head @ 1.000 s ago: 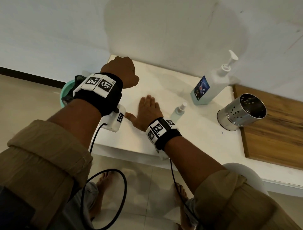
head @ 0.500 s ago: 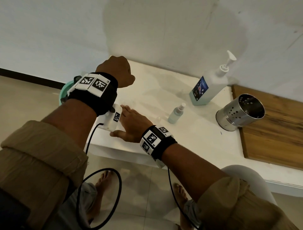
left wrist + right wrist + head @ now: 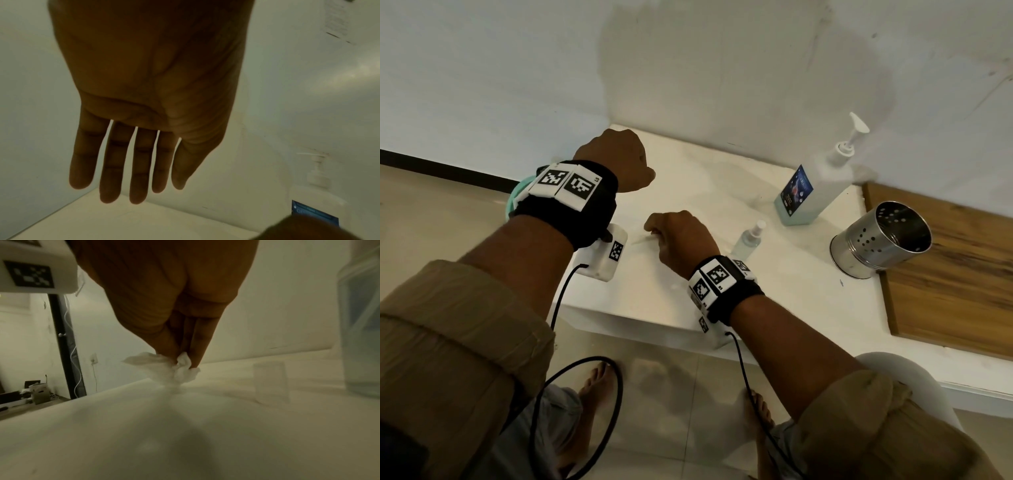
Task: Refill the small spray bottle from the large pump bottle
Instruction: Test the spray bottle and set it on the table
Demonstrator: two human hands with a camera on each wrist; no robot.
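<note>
Your right hand (image 3: 164,293) pinches a crumpled white tissue (image 3: 170,368) at mid-frame, just above the tabletop (image 3: 688,291). Your left hand (image 3: 148,91) hangs empty, fingers straight. The small spray bottle (image 3: 749,240) stands right of center; the large pump bottle (image 3: 815,185) stands behind it by the wall.

the pump bottle (image 3: 812,192) label's print is too blurred to read.

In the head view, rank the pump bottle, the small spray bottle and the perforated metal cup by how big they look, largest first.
1. pump bottle, tallest and bulkiest as it looks.
2. perforated metal cup, shorter; it is close to the pump bottle's body in bulk, so this order is not firm.
3. small spray bottle, clearly smallest.
</note>
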